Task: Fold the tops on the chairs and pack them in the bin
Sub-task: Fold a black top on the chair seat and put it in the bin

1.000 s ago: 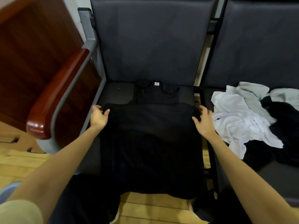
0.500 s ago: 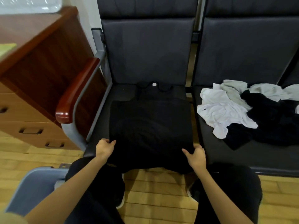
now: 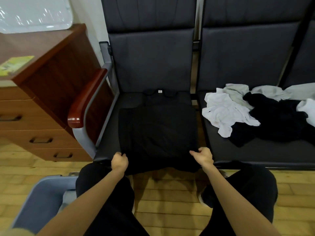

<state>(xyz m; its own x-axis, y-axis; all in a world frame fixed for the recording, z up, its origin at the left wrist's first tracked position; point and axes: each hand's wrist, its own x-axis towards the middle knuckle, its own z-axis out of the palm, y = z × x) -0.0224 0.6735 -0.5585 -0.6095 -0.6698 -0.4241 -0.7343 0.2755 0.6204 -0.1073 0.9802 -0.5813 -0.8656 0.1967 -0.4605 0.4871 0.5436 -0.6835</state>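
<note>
Folding is the step in hand: one black top (image 3: 157,133) lies spread flat on the left chair (image 3: 105,147), collar at the seat's back and hem hanging over the front edge toward the person.

At the far left, low in the view, stands the bin (image 3: 42,198), on the floor beside the person's left leg; only a corner of it shows, and what it holds cannot be seen.

The left hand (image 3: 119,161) pinches the top's near left corner, fingers curled round the cloth at the seat's front edge. The top stretches away from that grip, up the seat toward the backrest.

The right hand (image 3: 203,157) grips the near right corner in the same way, thumb and curled fingers closed on the fabric. The two grips sit at either end of the hem, with the body of the top between and beyond them.

The next move probably calls for lifting both corners together and carrying the hem up toward the collar, keeping the edge taut so the halves meet squarely. After that the folded top has to go left and down into the bin.

On the right chair (image 3: 255,155) a pile (image 3: 255,113) of white, grey and black tops lies crumpled, well apart from both hands and not yet folded.
</note>
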